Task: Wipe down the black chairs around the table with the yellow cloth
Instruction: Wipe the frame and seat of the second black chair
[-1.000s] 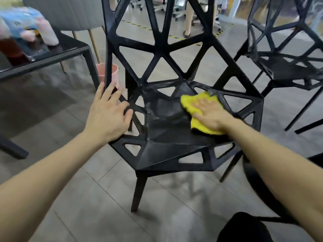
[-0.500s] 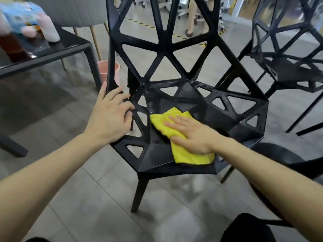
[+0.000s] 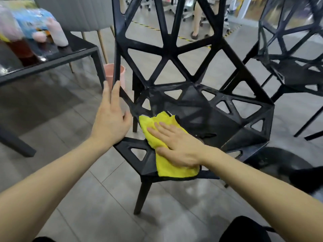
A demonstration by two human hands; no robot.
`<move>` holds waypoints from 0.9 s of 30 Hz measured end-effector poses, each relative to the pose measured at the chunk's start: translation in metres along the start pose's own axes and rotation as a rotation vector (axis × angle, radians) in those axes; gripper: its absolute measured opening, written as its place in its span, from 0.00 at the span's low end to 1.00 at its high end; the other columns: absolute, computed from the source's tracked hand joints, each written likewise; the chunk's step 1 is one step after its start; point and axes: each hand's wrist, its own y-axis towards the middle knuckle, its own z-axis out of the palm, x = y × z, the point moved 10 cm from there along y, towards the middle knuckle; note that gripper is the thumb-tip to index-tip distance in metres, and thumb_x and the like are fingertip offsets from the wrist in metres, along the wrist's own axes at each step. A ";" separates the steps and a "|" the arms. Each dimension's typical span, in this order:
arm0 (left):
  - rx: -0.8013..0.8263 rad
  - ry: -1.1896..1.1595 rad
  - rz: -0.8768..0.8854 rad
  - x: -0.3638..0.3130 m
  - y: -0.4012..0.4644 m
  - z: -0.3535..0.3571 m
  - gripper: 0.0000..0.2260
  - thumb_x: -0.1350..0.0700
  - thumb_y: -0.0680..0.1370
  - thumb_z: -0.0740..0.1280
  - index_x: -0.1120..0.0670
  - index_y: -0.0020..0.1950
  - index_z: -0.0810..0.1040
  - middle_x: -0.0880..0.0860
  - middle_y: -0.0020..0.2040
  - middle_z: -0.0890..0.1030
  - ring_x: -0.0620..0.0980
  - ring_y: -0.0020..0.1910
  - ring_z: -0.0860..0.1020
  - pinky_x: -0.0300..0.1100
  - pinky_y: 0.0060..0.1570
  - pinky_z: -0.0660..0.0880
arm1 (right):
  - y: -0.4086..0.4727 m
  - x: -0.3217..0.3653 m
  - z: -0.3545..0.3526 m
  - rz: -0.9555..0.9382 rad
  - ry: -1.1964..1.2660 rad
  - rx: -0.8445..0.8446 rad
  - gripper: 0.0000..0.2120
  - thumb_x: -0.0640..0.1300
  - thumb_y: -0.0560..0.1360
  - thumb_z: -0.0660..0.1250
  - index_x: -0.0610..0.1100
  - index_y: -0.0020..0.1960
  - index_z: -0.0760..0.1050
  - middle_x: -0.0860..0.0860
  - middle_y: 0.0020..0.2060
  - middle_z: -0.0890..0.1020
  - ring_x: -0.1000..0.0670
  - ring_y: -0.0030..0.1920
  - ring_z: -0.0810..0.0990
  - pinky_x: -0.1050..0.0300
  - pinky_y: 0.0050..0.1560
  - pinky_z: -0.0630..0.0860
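A black chair (image 3: 227,123) with triangular cut-outs stands right in front of me, seat facing me. On the front left part of its seat lies the yellow cloth (image 3: 162,152), folded and partly hanging over the front edge. My right hand (image 3: 178,147) presses flat on the cloth with straight fingers. My left hand (image 3: 111,117) rests on the chair's left side frame, fingers extended up along the strut. A second black chair (image 3: 293,72) of the same design stands at the right.
A black table (image 3: 57,56) with bottles and packets stands at the upper left. A pink bucket (image 3: 109,74) sits on the grey tiled floor behind the chair's left edge. A grey upholstered chair (image 3: 78,13) is behind the table. A person's legs (image 3: 196,20) show far back.
My right hand has slid the yellow cloth from the seat's back right toward its front left edge. My left hand has stayed on the chair's left frame, its fingers now straighter.
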 end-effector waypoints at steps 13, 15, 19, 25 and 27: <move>0.016 -0.044 -0.153 0.019 0.004 0.008 0.39 0.67 0.82 0.60 0.48 0.89 0.46 0.54 0.71 0.75 0.51 0.62 0.82 0.56 0.63 0.79 | 0.152 -0.173 -0.045 0.465 -0.107 -0.149 0.32 0.59 0.87 0.44 0.51 0.87 0.40 0.47 0.86 0.40 0.45 0.85 0.38 0.41 0.84 0.38; 0.036 -0.033 -0.163 0.018 0.003 0.008 0.39 0.67 0.82 0.59 0.48 0.89 0.46 0.54 0.72 0.74 0.51 0.61 0.83 0.57 0.63 0.79 | 0.162 -0.106 -0.028 0.288 -0.035 -0.101 0.30 0.55 0.88 0.47 0.52 0.87 0.41 0.47 0.86 0.42 0.45 0.86 0.40 0.42 0.84 0.40; 0.049 0.012 -0.161 0.014 -0.001 0.006 0.40 0.66 0.80 0.58 0.48 0.88 0.45 0.55 0.70 0.73 0.59 0.60 0.83 0.64 0.59 0.79 | 0.097 -0.034 -0.019 0.191 0.156 -0.075 0.31 0.55 0.88 0.52 0.52 0.87 0.47 0.46 0.86 0.50 0.47 0.86 0.47 0.48 0.84 0.43; 0.045 -0.016 -0.172 0.014 -0.002 0.007 0.39 0.68 0.80 0.58 0.49 0.88 0.46 0.57 0.69 0.74 0.57 0.60 0.83 0.63 0.61 0.78 | -0.017 -0.013 -0.019 0.020 0.280 0.085 0.28 0.62 0.86 0.56 0.61 0.84 0.56 0.65 0.82 0.53 0.63 0.82 0.45 0.65 0.80 0.40; 0.033 -0.024 -0.167 0.014 -0.001 0.008 0.39 0.67 0.81 0.58 0.49 0.89 0.46 0.56 0.70 0.74 0.57 0.60 0.83 0.62 0.61 0.78 | 0.029 -0.043 -0.019 0.056 0.139 0.069 0.34 0.71 0.83 0.47 0.59 0.86 0.52 0.59 0.85 0.50 0.57 0.85 0.43 0.54 0.84 0.40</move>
